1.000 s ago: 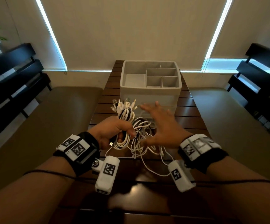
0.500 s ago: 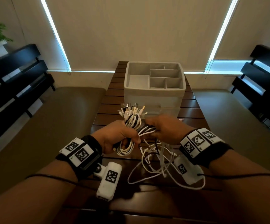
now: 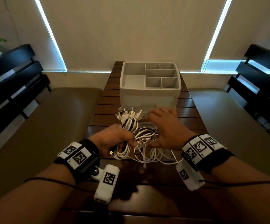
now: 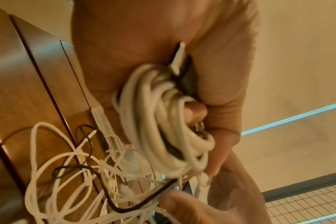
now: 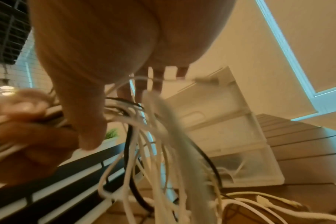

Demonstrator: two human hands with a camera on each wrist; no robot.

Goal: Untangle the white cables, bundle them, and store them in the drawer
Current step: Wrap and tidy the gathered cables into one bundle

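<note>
Slatted dark wood formed the table [image 3: 102, 110], which ran between two cushioned benches toward blinds at the far end. A white drawer unit [image 3: 148, 97], its top tray split into compartments, stood on the table and serves as the reference below.

Just in front of the unit, the left hand [image 3: 114, 139] was clenched around a coiled bundle of white cables [image 3: 129, 125], with at least one black cable among them. Connector ends [image 3: 129, 113] fanned upward toward the unit's lower front. Right of that bundle, still in front of the unit, the right hand [image 3: 165, 128] was spread, fingers extended over a loose tangle of cable loops [image 3: 148, 149], its thumb hooked among the strands; it gripped nothing firmly that I could see.

The wrist views were blurred, so strand routing could not be confirmed.

Assessed risks: the loose loops trailed from the held bundle, so a sharp pull would likely tighten knots rather than free them. The black cable could be bundled with the white ones unnoticed. The coil could spring open if the clench relaxed.
</note>
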